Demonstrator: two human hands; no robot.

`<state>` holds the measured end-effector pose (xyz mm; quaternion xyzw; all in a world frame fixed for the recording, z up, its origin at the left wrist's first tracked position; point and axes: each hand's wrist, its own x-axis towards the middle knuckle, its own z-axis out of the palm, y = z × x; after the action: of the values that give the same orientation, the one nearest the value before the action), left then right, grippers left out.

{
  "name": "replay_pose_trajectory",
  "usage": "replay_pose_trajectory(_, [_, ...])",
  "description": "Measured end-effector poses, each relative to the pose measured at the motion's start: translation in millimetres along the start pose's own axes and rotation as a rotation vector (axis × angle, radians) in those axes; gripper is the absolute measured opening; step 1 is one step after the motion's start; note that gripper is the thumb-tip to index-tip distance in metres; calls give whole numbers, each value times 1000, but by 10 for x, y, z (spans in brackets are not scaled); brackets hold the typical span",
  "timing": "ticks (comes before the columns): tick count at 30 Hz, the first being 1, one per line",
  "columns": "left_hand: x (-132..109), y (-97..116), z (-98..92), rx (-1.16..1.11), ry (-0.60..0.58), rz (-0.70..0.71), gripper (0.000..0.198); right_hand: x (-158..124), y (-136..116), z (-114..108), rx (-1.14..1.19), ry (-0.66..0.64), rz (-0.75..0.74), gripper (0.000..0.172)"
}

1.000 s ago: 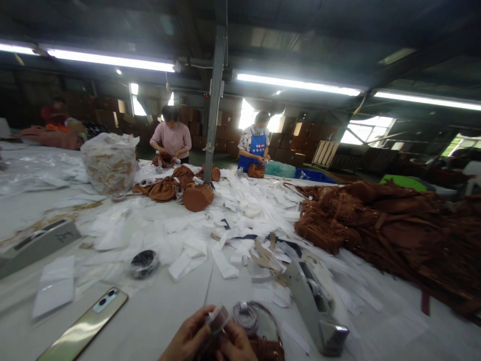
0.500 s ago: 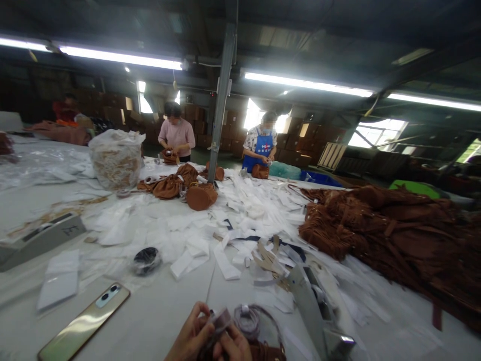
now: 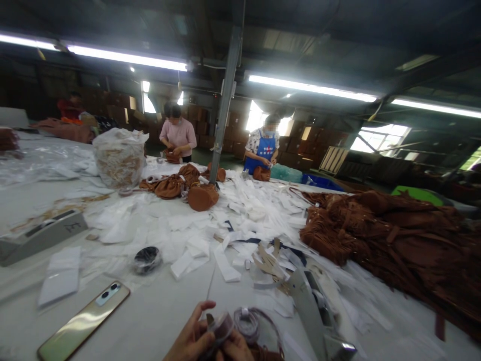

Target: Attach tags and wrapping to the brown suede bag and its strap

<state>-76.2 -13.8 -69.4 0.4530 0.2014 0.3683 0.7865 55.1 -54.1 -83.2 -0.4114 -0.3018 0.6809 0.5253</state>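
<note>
At the bottom centre, my left hand (image 3: 191, 335) has its thumb and fingers closed around a greyish, wrapped strap (image 3: 222, 326), index finger raised. From the other side, my right hand (image 3: 237, 347) grips the same strap, with its lower part cut off by the frame. A small dark metallic piece (image 3: 210, 319) shows between the hands. Just right of them lies a coiled strap (image 3: 247, 325) bound with a white band. Below it is part of a brown bag (image 3: 266, 352), mostly outside the frame.
A grey tape dispenser (image 3: 313, 311) stands to my right, another (image 3: 45, 235) far left. A phone (image 3: 84, 321) and a black tape roll (image 3: 146, 259) lie left. White paper scraps (image 3: 259, 200), brown bags (image 3: 203, 196) and a brown heap (image 3: 398, 245) spread beyond. Two people work across the table.
My left index finger has lifted and extended. The wrapped strap has turned slightly between my hands, showing more of its flat face. The view has shifted slightly.
</note>
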Motion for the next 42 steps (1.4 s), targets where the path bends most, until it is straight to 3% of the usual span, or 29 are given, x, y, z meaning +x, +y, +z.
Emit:
replay_pose_trajectory(3, [32,-50,22,-15,32,22,38,56,60,7,-14,14,-13,67])
replay_pose_trajectory(6, [65,-76,54,-32,52,5,40,104,154,36,-41,114,-79,78])
replay_pose_trajectory(9, [84,-79,58,-67,70,-12,41,115,241,38,-70,273,-116,77])
replay_pose_trajectory(13, [86,-17,-6,-24,190,-1,40,99,287,-34,-203,463,-128,80])
replay_pose_trajectory(17, [70,107,-33,67,212,-38,45,55,226,-83,-302,477,-131,73])
replay_pose_trajectory(21, [53,238,17,62,135,-109,46,-73,45,-5,-495,495,-276,60])
replay_pose_trajectory(27, [55,340,59,109,84,-159,44,-225,-123,105,-911,404,-523,33])
replay_pose_trajectory(31, [60,355,56,77,68,-153,42,-229,-120,27,-1107,308,-740,31])
replay_pose_trajectory(34, [51,367,28,16,35,-184,39,-243,-228,-42,-1205,154,-920,35])
replay_pose_trajectory(37, [48,368,-16,-20,75,-238,36,-277,-405,-60,-1271,27,-961,35])
replay_pose_trajectory(42, [71,367,-27,-51,94,-295,33,-291,-552,10,-1331,43,-985,20])
